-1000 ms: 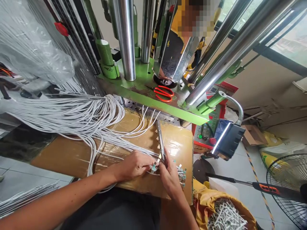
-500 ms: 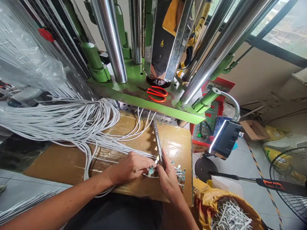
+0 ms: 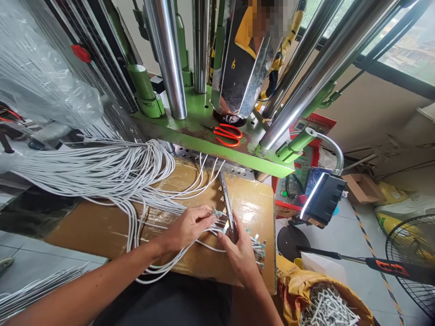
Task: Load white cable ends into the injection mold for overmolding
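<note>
Seemingly partway through, a cable end (image 3: 219, 213) is pinched by the left hand (image 3: 188, 228) over the counter (image 3: 254, 192), beside a bar (image 3: 226, 197) clasped by the right hand (image 3: 242, 254), with far clips (image 3: 220, 189) apparently unfilled and many cables (image 3: 142, 163) loose at left.

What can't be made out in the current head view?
All in the head view:
Bar: near end hidden by the right hand.
Wire end at the left hand: too small to read its exact shape.
Phone: partly hidden by the lamp.
Fan: cut off by the right edge.
Sack: cut off by the bottom edge.
</note>
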The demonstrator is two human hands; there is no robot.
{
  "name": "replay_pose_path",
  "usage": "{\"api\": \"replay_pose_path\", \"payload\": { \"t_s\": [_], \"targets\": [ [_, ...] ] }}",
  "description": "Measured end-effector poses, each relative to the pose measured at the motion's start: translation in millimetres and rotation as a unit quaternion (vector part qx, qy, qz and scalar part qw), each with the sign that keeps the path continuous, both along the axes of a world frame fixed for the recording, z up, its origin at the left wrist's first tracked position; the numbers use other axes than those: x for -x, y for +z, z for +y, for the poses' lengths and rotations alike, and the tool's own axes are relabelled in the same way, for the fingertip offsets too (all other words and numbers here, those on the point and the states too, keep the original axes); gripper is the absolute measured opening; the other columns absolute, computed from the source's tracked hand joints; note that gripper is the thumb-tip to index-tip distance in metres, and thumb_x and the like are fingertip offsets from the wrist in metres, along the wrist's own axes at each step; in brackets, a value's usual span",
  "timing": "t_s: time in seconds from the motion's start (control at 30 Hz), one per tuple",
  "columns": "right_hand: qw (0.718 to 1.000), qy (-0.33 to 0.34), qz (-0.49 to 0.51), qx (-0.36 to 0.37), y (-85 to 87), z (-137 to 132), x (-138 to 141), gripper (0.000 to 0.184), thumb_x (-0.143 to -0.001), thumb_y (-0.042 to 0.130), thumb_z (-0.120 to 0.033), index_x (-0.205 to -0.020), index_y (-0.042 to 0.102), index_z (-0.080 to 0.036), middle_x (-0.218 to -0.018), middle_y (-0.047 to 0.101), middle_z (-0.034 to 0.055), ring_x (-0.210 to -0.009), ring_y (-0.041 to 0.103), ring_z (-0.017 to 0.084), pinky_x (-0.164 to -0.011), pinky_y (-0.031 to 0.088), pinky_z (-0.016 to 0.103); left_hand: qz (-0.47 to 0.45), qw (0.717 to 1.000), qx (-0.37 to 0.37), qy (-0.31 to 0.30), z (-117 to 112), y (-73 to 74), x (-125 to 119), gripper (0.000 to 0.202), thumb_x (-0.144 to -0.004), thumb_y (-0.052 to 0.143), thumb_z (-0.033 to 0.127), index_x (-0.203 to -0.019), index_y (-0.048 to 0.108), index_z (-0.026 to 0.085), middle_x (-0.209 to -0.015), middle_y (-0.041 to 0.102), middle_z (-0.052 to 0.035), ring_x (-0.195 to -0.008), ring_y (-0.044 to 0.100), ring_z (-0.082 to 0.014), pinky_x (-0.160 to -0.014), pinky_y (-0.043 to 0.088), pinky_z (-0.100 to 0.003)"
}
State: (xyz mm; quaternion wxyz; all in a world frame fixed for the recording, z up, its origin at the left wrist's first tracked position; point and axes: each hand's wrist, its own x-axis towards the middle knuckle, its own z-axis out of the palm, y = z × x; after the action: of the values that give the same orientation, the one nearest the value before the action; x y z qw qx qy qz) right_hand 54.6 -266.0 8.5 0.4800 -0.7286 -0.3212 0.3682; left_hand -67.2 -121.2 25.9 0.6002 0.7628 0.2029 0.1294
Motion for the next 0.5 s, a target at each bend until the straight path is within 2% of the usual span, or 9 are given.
{"api": "replay_pose_path", "payload": {
  "t_s": [0.07, 0.13, 0.23, 0.33, 0.43, 0.5],
  "targets": [
    [1.0, -0.008, -0.003, 0.001, 1.7, 0.4, 0.8, 0.073, -0.082, 0.06, -0.038, -0.144, 0.034, -0.01, -0.128, 0.059, 0.0127, -0.116, 0.055, 0.025, -0.095, 0.048, 0.034, 0.005, 0.994, 0.094, 0.048, 2.6, -1.0, 0.5, 0.024, -0.087, 0.058, 0.036, -0.078, 0.062, 0.014, -0.07, 0.057, 0.0012, -0.063, 0.054, -0.0116, -0.061, 0.046, -0.022],
    [1.0, -0.01, 0.0, 0.002, 3.0, 1.0, 1.7, 0.072, -0.082, 0.061, -0.039, -0.143, 0.036, -0.011, -0.118, 0.064, 0.0106, -0.112, 0.057, 0.025, -0.09, 0.05, 0.033, 0.004, 0.985, 0.158, 0.074, 5.0, -4.0, -0.4, 0.022, -0.081, 0.065, 0.035, -0.085, 0.063, 0.014, -0.074, 0.062, -0.0002, -0.063, 0.057, -0.0122, -0.06, 0.047, -0.023],
    [1.0, -0.014, 0.015, 0.005, 5.2, 2.2, 2.5, 0.073, -0.081, 0.062, -0.039, -0.143, 0.036, -0.011, -0.111, 0.066, 0.0086, -0.109, 0.058, 0.024, -0.085, 0.051, 0.031, 0.007, 0.978, 0.2, 0.054, 7.4, -7.7, -3.5, 0.023, -0.08, 0.065, 0.034, -0.087, 0.066, 0.012, -0.086, 0.07, -0.0063, -0.077, 0.065, -0.017, -0.071, 0.052, -0.028],
    [1.0, -0.012, 0.022, 0.003, 6.4, 2.8, 2.1, 0.074, -0.08, 0.063, -0.038, -0.144, 0.035, -0.01, -0.123, 0.062, 0.0097, -0.113, 0.057, 0.024, -0.091, 0.048, 0.031, -0.008, 0.97, 0.243, 0.019, 8.3, -7.7, -6.5, 0.022, -0.082, 0.062, 0.032, -0.091, 0.067, 0.013, -0.086, 0.073, -0.0066, -0.081, 0.067, -0.018, -0.077, 0.053, -0.03],
    [1.0, -0.009, 0.013, 0.0, 5.0, 1.9, 1.1, 0.073, -0.08, 0.064, -0.036, -0.144, 0.037, -0.012, -0.133, 0.056, 0.0095, -0.114, 0.056, 0.023, -0.099, 0.044, 0.032, -0.002, 0.971, 0.241, 0.009, 8.9, -5.2, -7.7, 0.021, -0.082, 0.064, 0.031, -0.093, 0.067, 0.014, -0.087, 0.074, -0.006, -0.081, 0.068, -0.0181, -0.077, 0.054, -0.029],
    [1.0, -0.013, 0.014, 0.002, 3.4, 1.2, 0.6, 0.072, -0.081, 0.064, -0.035, -0.144, 0.037, -0.014, -0.13, 0.058, 0.0082, -0.111, 0.057, 0.023, -0.099, 0.043, 0.032, 0.023, 0.986, 0.166, 0.003, 9.5, -4.0, -7.4, 0.022, -0.083, 0.064, 0.033, -0.092, 0.07, 0.014, -0.086, 0.074, -0.0052, -0.078, 0.068, -0.0175, -0.072, 0.053, -0.026]
  ]
}}
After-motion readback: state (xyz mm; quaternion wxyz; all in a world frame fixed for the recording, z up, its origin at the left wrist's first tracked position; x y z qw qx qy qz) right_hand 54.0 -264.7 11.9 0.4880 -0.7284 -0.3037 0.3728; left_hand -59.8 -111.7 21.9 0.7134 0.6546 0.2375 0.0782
